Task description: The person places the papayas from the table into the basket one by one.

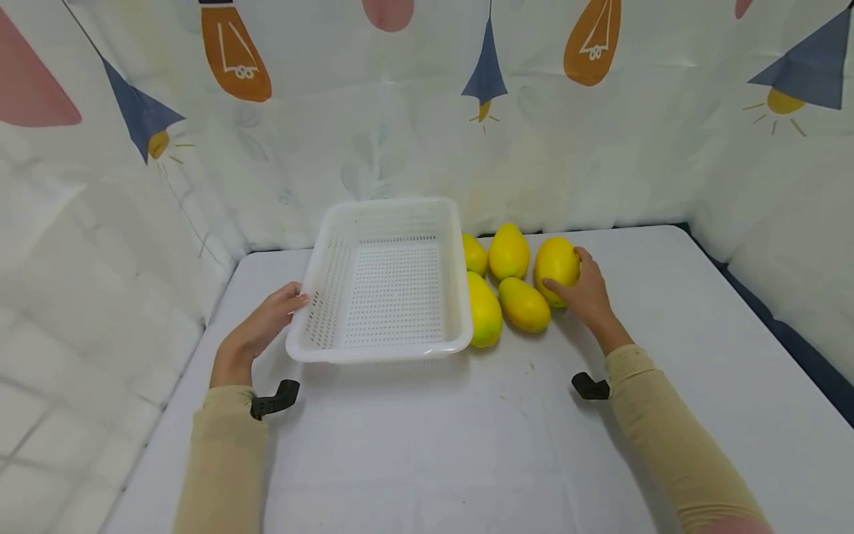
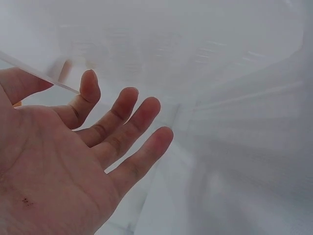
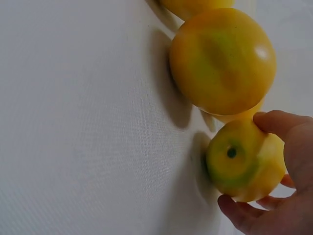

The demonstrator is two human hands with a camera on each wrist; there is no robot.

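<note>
My left hand pinches the left rim of a white perforated plastic basket, thumb over the edge. In the left wrist view the other fingers spread out below its wall. The basket is tilted, its slotted bottom facing the head camera. On the right, my right hand grips a yellow mango, thumb on the near side and fingers round the far side. The right wrist view shows that mango's green-ringed end, close over the cloth. Several other yellow mangoes lie between it and the basket.
A white cloth covers the table. Patterned fabric with lamp prints hangs behind and along the sides. Black camera mounts stick out from both wrists. The basket's right side overlaps two mangoes in the head view.
</note>
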